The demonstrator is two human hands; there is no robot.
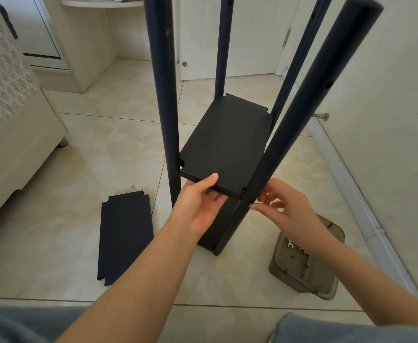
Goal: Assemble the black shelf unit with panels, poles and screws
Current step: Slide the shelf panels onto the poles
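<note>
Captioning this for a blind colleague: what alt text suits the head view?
A left hand grips the near edge of a black shelf panel between four upright poles, while the right hand touches the near right pole. A spare panel and a hardware tray lie on the floor.

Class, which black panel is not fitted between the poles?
The loose panel lying flat on the floor, left of the poles; the held panel sits between them.

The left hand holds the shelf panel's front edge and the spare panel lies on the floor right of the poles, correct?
In the head view the spare panel lies on the floor left of the poles, not right. The left hand holds the front edge of the shelf panel.
</note>
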